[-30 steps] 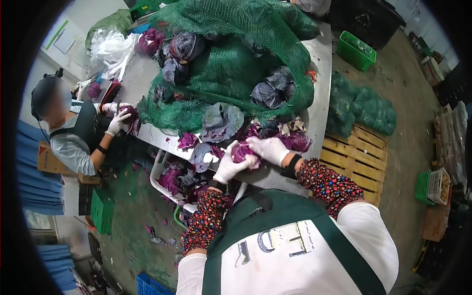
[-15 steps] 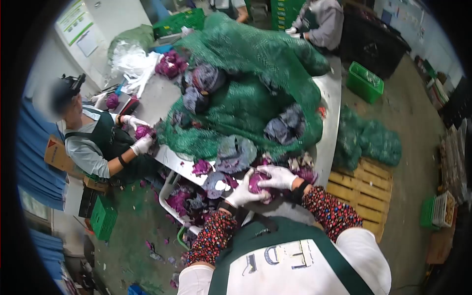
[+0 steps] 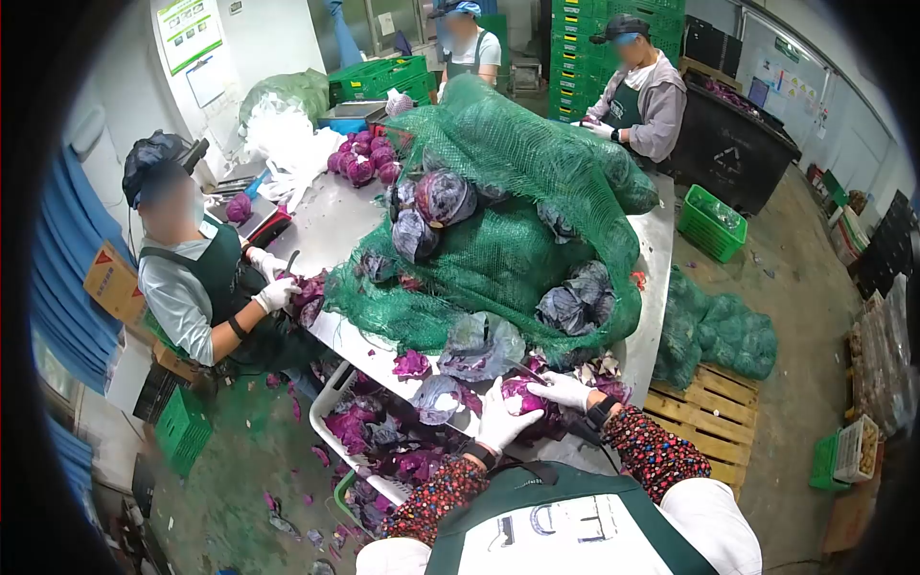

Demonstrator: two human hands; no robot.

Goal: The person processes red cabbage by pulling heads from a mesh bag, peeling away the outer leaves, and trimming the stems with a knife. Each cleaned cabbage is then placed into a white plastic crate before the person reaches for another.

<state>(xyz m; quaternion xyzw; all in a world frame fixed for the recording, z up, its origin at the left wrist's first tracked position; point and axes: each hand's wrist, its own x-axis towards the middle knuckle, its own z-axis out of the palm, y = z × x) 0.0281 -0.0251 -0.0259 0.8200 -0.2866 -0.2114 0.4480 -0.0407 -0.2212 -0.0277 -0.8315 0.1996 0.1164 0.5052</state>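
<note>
A purple cabbage (image 3: 522, 397) with a pale patch sits at the table's front edge between my gloved hands. My left hand (image 3: 505, 418) is curved round its near left side. My right hand (image 3: 563, 390) is closed beside its upper right, on a thin dark tool, seemingly a knife (image 3: 522, 370), that points up and left. Loose outer leaves (image 3: 479, 347) lie just beyond, with purple scraps (image 3: 412, 364) to the left. Behind them a green net sack (image 3: 489, 259) holds more cabbages (image 3: 446, 197).
A white crate (image 3: 331, 422) of leaf scraps stands below the table edge (image 3: 369, 353). A person (image 3: 206, 278) works at the left, two more at the back. Peeled cabbages (image 3: 360, 170) lie at the far left; a pallet (image 3: 704, 412) and net sacks (image 3: 719, 331) are at the right.
The view has tilted up, showing more of the room. The dark tool now shows at my right hand, which has closed. The person at the left has moved their hands at a cabbage.
</note>
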